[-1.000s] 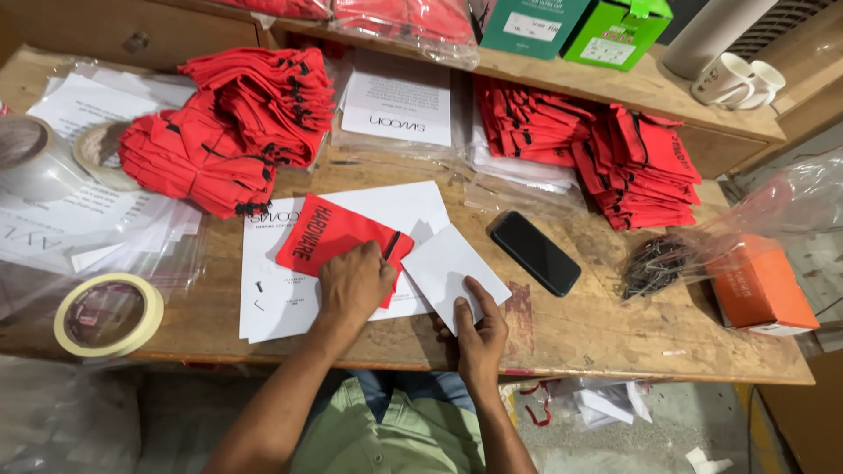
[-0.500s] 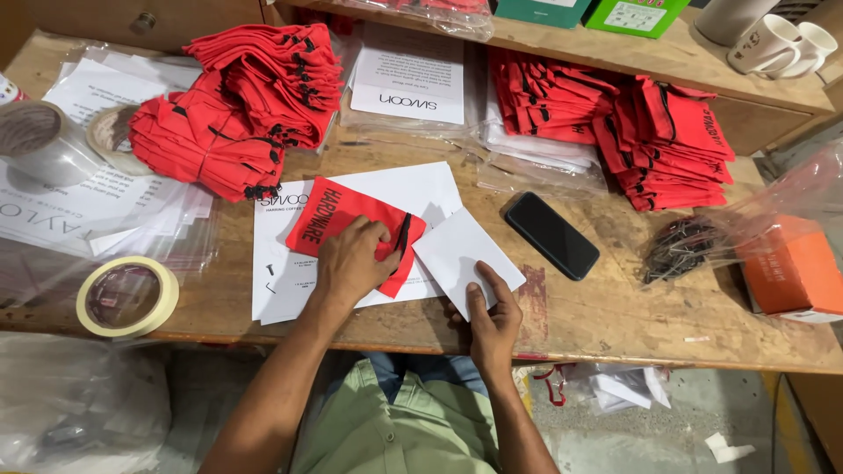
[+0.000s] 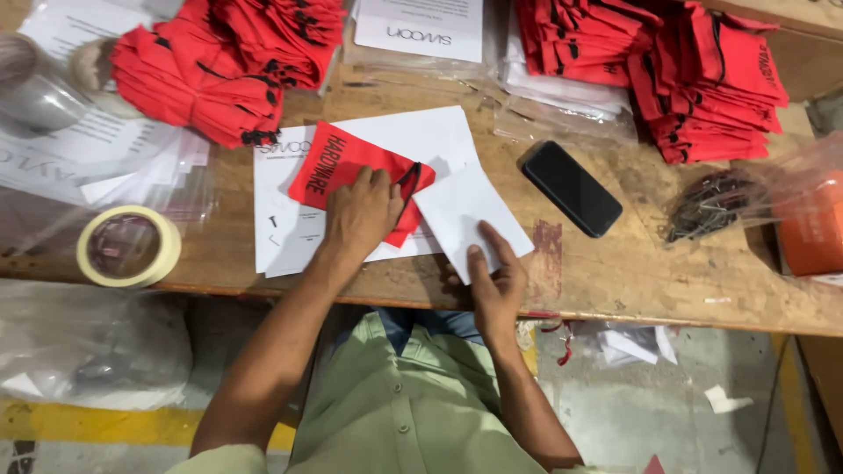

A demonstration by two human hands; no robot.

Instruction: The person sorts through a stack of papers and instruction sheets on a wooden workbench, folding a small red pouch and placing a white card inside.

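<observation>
My left hand [image 3: 362,213] lies flat on a red cloth pouch [image 3: 338,168] with a black drawstring, pressing it onto a white printed sheet [image 3: 413,140] on the wooden bench [image 3: 632,272]. My right hand [image 3: 494,279] holds the near edge of a folded white paper [image 3: 465,215], thumb on top, just right of the pouch. Both hands sit close together near the bench's front edge.
Piles of red pouches lie at the back left [image 3: 202,79] and back right [image 3: 702,70]. A black phone [image 3: 571,188] rests right of the paper. A tape roll [image 3: 128,246], plastic sleeves with sheets [image 3: 97,158], a clump of dark screws [image 3: 707,206] and an orange bagged item [image 3: 808,228] lie around.
The camera has moved closer and lower over the bench. My right hand has slid a little up the folded paper; my left hand stays on the red pouch.
</observation>
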